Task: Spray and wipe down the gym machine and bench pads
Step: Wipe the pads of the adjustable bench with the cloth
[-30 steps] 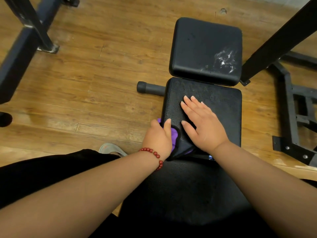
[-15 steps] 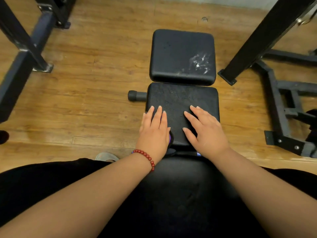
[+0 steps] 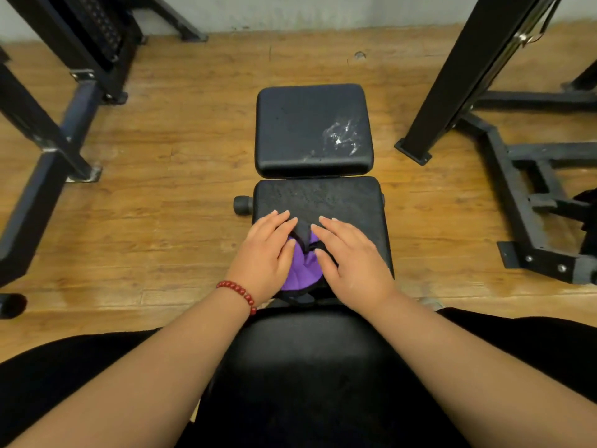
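Observation:
I sit astride a black bench with three pads. Both my hands press flat on a purple-and-black cloth [image 3: 303,265] lying on the near part of the middle pad [image 3: 339,197]. My left hand [image 3: 265,253], with a red bead bracelet at the wrist, covers the cloth's left side. My right hand [image 3: 352,258] covers its right side. The far pad [image 3: 297,124] carries a patch of white spray foam [image 3: 342,137] near its right edge. The near pad [image 3: 307,367] lies between my legs.
A black round knob [image 3: 243,205] sticks out left of the middle pad. A slanted black upright [image 3: 468,69] and floor frame [image 3: 529,202] stand to the right. Another machine's black legs [image 3: 48,150] stand to the left on the wooden floor.
My head has lifted, so more floor and wall show. My hands have slid together toward the pad's middle, and the purple side of the cloth now shows between them.

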